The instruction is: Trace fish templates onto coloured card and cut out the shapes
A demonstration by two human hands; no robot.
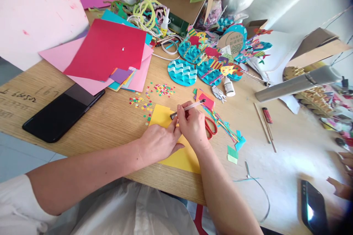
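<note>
A yellow paper sheet (182, 158) lies near the table's front edge under both hands. My left hand (161, 141) rests on it with fingers spread, pressing it flat. My right hand (191, 121) is closed around a pen (195, 104), whose lower end points at the upper part of the sheet, close to my left index finger. Just right of my right hand are the red handles of scissors (211, 127), their blades hidden. Orange and red paper pieces (206, 100) lie beyond that hand, with thin coloured strips (224, 126) to their right.
A black phone (63, 114) and stacked coloured paper (107, 51) are on the left. Confetti (164, 90) lies behind the yellow sheet, with blue decorated discs (182, 72) further back. A white bottle (228, 86) and grey cylinder (298, 83) stand and lie rightward. Another person's fingers show far right.
</note>
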